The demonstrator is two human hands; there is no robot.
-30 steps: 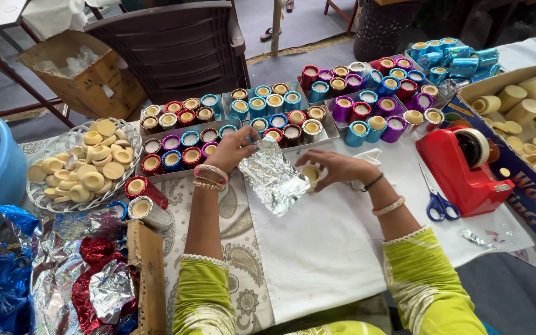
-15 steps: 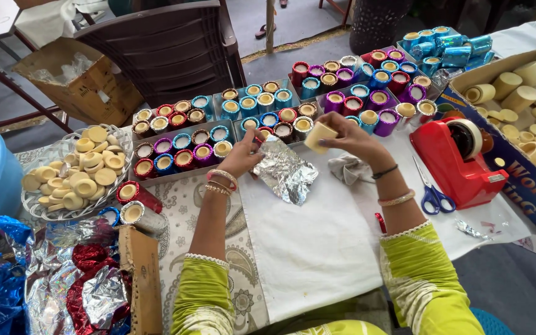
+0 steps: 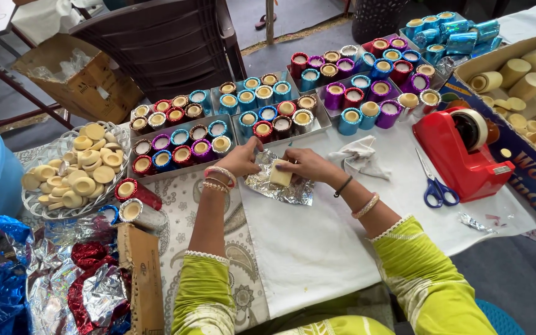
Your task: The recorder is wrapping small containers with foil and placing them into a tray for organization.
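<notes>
Head view, looking down on a worktop (image 3: pixel 342 248) covered with a white cloth.

Centre of frame: a sheet of silver foil (image 3: pixel 280 186) lies flat on the cloth. A small cream-coloured cup (image 3: pixel 280 177) is held on the foil by the right hand (image 3: pixel 302 164); its grip is closed on the cup, fingers pinched at the cup's sides. The left hand (image 3: pixel 241 158) is placed just to the left, fingertips pressed on the upper left edge of the foil; its grip is narrow, foil edge pinched. Bangles are seen on both wrists, green sleeves at the lower edge of frame.

Above the hands: trays of foil-wrapped cups (image 3: pixel 218 127), in red, blue, purple and silver, are set in rows from centre left to upper right.

Left of frame: a clear dish (image 3: pixel 35 201) is heaped with bare cream cups; a blue tub (image 3: pixel 1 186) stands at the far left edge. Crumpled coloured foil sheets (image 3: pixel 63 285) are piled at the lower left.

Right of frame: a red tape dispenser (image 3: pixel 460 155) stands near blue-handled scissors (image 3: pixel 432 186). A crumpled white cloth (image 3: pixel 358 158) lies just right of the right hand. A cardboard box (image 3: pixel 528 161) of bare cups is seen at the right edge.
</notes>
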